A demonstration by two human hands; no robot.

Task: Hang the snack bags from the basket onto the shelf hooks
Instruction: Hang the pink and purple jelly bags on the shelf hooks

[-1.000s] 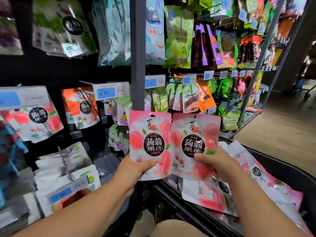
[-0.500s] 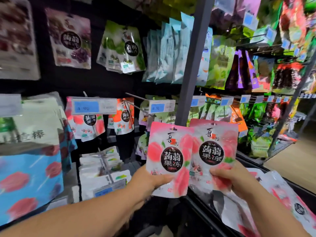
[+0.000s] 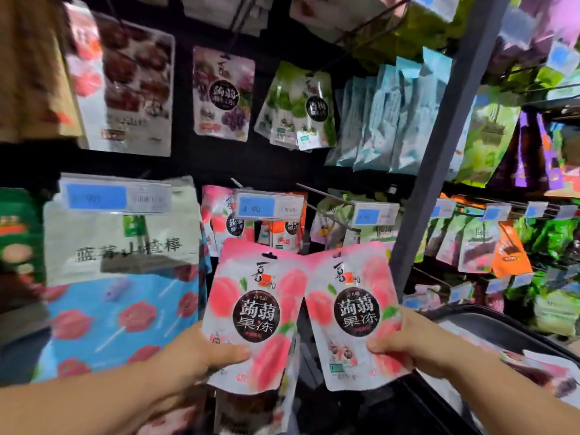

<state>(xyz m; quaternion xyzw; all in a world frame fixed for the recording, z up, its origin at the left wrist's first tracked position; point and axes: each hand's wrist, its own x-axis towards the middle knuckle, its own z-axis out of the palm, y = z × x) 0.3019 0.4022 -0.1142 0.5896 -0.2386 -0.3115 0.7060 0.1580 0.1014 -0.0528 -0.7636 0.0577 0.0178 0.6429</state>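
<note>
Raised higher against the shelf [image 3: 439, 171] than half a second ago, two glossy, flat peach jelly pouches are held side by side, top corners meeting. The left pouch [image 3: 251, 309] is gripped at its lower corner by the left hand [image 3: 201, 356], the right pouch [image 3: 351, 309] pinched by the right hand [image 3: 417, 343]. A black basket [image 3: 489, 321] is seen lower right, beside the right forearm.

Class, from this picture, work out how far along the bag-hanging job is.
Done: some hung peach bags show behind. In hand: the left hand grips the left bag, the right hand the right bag, neither hooked. Left: both, plus spare bags in the basket.
</note>
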